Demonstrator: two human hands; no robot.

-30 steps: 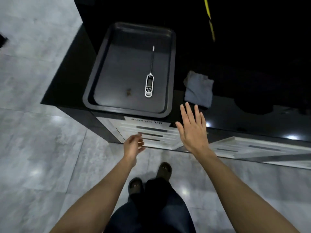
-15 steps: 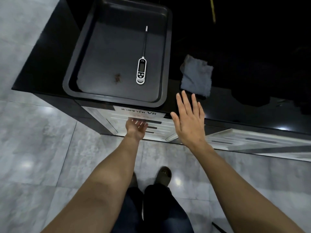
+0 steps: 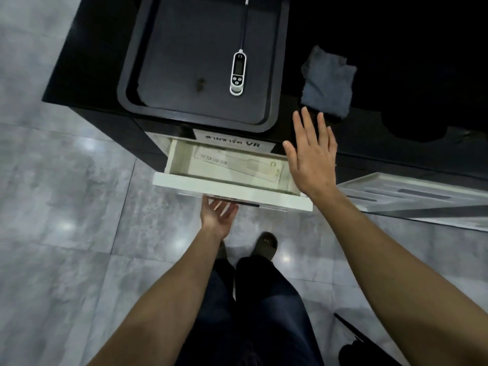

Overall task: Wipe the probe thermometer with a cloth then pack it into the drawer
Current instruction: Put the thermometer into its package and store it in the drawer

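Head view: The white drawer [image 3: 232, 190], shut half a second ago, is now drawn partly out from under the black counter [image 3: 87, 83]. It is held from below its front lip by the left hand [image 3: 217, 216], palm up, with the fingers hooked under the edge and partly hidden; how tightly they close cannot be told. A pale flat package [image 3: 237, 166] is seen lying on the drawer floor. The right hand [image 3: 311, 159] is spread flat and empty, hovering over the drawer's right end, just short of the grey cloth [image 3: 327, 84].

The probe thermometer [image 3: 238, 72] is untouched in the dark tray [image 3: 126, 83], probe pointing away, near the tray's right wall. The cloth lies on the counter just right of the tray.

With the drawer opened first, the packing place is judged ready, while wiping is not yet begun.

The tray's raised rim stands between thermometer and cloth and would have to be cleared by a lift. The drawer front juts toward the legs; open floor is seen to the left, and a second white unit [image 3: 412, 192] stands close on the right.
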